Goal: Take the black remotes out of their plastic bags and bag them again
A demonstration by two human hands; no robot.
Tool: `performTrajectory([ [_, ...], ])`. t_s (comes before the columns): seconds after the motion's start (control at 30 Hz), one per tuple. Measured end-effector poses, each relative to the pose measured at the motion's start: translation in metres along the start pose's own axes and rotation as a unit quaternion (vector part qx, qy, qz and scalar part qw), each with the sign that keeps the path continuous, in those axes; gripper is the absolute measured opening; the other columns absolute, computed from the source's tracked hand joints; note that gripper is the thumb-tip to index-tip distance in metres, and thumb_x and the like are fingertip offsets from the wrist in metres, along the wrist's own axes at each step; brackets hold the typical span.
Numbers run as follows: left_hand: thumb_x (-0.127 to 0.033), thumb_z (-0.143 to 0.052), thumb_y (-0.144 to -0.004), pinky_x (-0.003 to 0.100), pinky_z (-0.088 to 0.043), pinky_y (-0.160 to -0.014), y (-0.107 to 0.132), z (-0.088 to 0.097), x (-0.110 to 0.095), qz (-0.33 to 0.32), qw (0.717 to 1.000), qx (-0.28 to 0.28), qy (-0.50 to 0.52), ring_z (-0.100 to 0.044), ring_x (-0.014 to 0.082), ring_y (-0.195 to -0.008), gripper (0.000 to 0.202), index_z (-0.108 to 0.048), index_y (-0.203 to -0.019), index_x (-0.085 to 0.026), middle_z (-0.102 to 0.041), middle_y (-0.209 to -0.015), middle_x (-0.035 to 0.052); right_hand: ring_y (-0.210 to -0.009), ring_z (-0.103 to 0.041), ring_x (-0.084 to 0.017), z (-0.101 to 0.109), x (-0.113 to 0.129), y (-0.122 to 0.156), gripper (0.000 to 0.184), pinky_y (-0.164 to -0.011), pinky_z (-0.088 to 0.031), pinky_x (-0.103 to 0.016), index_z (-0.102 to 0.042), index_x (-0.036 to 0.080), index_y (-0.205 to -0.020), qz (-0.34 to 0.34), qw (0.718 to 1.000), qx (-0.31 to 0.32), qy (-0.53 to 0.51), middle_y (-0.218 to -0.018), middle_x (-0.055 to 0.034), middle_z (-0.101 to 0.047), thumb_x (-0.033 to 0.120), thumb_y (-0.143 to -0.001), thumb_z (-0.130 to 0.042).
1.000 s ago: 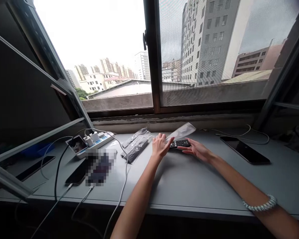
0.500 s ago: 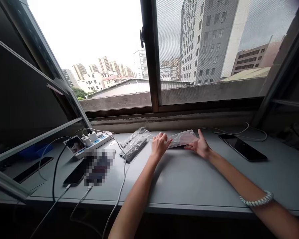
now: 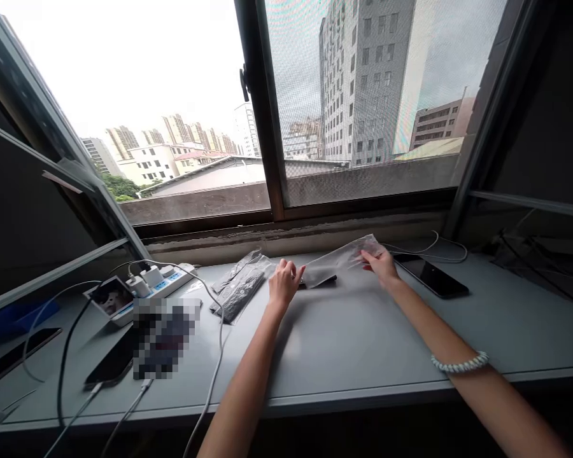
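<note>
A clear plastic bag (image 3: 338, 259) stretches above the desk between my two hands. At its right end, my right hand (image 3: 382, 267) pinches the film between thumb and fingers, slightly raised. My left hand (image 3: 281, 284) has curled fingers closed at the bag's left end; the exact grip is partly hidden. Under the bag, next to my left fingers, lies a narrow dark object (image 3: 331, 280), mostly covered by the film. Left of my left hand, a grey padded item in clear wrapping (image 3: 242, 289) rests on the desk.
A white power strip (image 3: 169, 280) with plugs, a phone with a cable (image 3: 109, 362) and a pixelated item (image 3: 165, 343) are at left. A white cable (image 3: 219, 356) crosses the desk. Another phone (image 3: 432, 275) lies at right. The window (image 3: 277, 203) stands behind.
My right hand has gone from open fingers beside the bag to pinching its right end, which is now lifted and stretched. The view has shifted right.
</note>
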State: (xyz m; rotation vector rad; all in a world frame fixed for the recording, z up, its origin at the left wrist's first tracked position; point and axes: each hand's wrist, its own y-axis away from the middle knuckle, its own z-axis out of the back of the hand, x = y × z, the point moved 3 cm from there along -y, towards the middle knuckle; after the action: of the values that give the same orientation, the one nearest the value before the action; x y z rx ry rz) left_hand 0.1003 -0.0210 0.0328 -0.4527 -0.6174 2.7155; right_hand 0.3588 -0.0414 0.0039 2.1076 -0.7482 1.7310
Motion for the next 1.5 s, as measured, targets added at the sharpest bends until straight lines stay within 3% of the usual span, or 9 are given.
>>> performTrajectory([
  [0.17, -0.048, -0.044, -0.087, 0.029, -0.04, -0.081, 0.0, -0.009, 0.0, -0.056, 0.998, 0.0, 0.017, -0.052, 0.0188, -0.099, 0.03, -0.053, -0.101, -0.023, -0.055, -0.105, 0.0043, -0.077, -0.068, -0.019, 0.03, -0.001, -0.018, 0.057, -0.064, -0.058, -0.032, -0.036, 0.02, -0.124, -0.014, 0.989, -0.144, -0.016, -0.117, -0.015, -0.058, 0.01, -0.072, -0.055],
  [0.33, -0.053, -0.051, -0.081, 0.04, -0.028, -0.101, 0.002, -0.02, 0.0, -0.077, 0.995, 0.063, 0.027, -0.04, 0.0238, -0.121, 0.053, -0.042, -0.125, -0.025, -0.049, -0.124, 0.0074, -0.089, -0.066, -0.021, 0.032, -0.003, -0.02, 0.064, -0.069, -0.059, -0.037, -0.023, 0.025, -0.128, -0.015, 0.993, -0.119, 0.017, -0.127, -0.016, -0.047, 0.013, -0.071, -0.051],
  [0.53, -0.055, -0.055, -0.077, 0.036, -0.03, -0.098, -0.004, -0.018, 0.016, -0.022, 0.994, 0.105, 0.035, -0.047, 0.0227, -0.112, 0.054, -0.048, -0.12, -0.024, -0.055, -0.114, 0.0063, -0.11, -0.05, -0.029, 0.036, 0.0, -0.022, 0.058, -0.083, -0.051, -0.046, -0.038, 0.021, -0.116, 0.024, 0.98, -0.148, 0.131, -0.129, -0.0166, -0.04, 0.02, -0.063, -0.06],
  [0.63, -0.051, -0.058, -0.076, 0.034, -0.032, -0.095, -0.006, -0.014, 0.021, -0.013, 0.995, 0.098, 0.02, -0.047, 0.0227, -0.111, 0.045, -0.055, -0.111, -0.024, -0.055, -0.109, 0.0053, -0.12, -0.037, -0.029, 0.038, 0.009, -0.018, 0.055, -0.099, -0.035, -0.046, -0.041, 0.018, -0.115, 0.107, 0.954, -0.173, 0.219, -0.125, -0.0158, -0.042, 0.018, -0.062, -0.059],
  [0.77, -0.052, -0.059, -0.074, 0.033, -0.034, -0.093, -0.008, -0.013, 0.025, 0.002, 0.994, 0.107, 0.007, -0.049, 0.023, -0.106, 0.041, -0.06, -0.103, -0.023, -0.054, -0.104, 0.0051, -0.117, -0.039, -0.03, 0.031, 0.022, -0.008, 0.047, -0.097, -0.033, -0.047, -0.048, 0.016, -0.115, 0.257, 0.876, -0.182, 0.366, -0.121, -0.0167, -0.044, 0.018, -0.069, -0.054],
  [0.83, -0.051, -0.059, -0.075, 0.033, -0.033, -0.094, -0.008, -0.013, 0.025, -0.005, 0.994, 0.108, 0.003, -0.049, 0.0227, -0.106, 0.041, -0.06, -0.107, -0.025, -0.054, -0.105, 0.0051, -0.114, -0.043, -0.03, 0.025, 0.022, -0.004, 0.04, -0.094, -0.035, -0.046, -0.054, 0.018, -0.111, 0.275, 0.857, -0.146, 0.411, -0.117, -0.0147, -0.048, 0.019, -0.07, -0.053],
  [1.07, -0.053, -0.049, -0.082, 0.038, -0.031, -0.098, -0.002, -0.017, 0.022, -0.008, 0.994, 0.102, -0.022, -0.048, 0.0246, -0.11, 0.047, -0.056, -0.117, -0.022, -0.055, -0.112, 0.0086, -0.099, -0.057, -0.021, -0.002, -0.003, 0.008, 0.025, -0.092, -0.036, -0.037, -0.069, 0.024, -0.085, 0.234, 0.809, 0.16, 0.515, -0.106, -0.0041, -0.062, 0.014, -0.071, -0.052],
  [1.23, -0.056, -0.042, -0.084, 0.043, -0.025, -0.104, -0.006, -0.01, 0.027, 0.039, 0.997, 0.06, -0.01, -0.035, 0.0276, -0.126, 0.05, -0.058, -0.116, -0.022, -0.047, -0.129, 0.0121, -0.095, -0.06, -0.021, 0.0, -0.003, 0.012, 0.03, -0.095, -0.033, -0.039, -0.07, 0.026, -0.083, 0.196, 0.771, 0.162, 0.583, -0.101, -0.0022, -0.067, 0.008, -0.071, -0.05],
  [1.5, -0.025, -0.047, -0.08, 0.042, -0.019, -0.109, -0.006, 0.01, 0.07, 0.277, 0.959, -0.02, -0.059, -0.015, 0.0306, -0.137, 0.048, -0.047, -0.126, -0.013, -0.033, -0.142, 0.0166, -0.083, -0.063, -0.018, 0.011, 0.003, 0.009, 0.035, -0.069, -0.042, -0.027, -0.071, 0.026, -0.087, 0.16, 0.76, 0.098, 0.623, -0.089, -0.0005, -0.071, 0.006, -0.067, -0.049],
])
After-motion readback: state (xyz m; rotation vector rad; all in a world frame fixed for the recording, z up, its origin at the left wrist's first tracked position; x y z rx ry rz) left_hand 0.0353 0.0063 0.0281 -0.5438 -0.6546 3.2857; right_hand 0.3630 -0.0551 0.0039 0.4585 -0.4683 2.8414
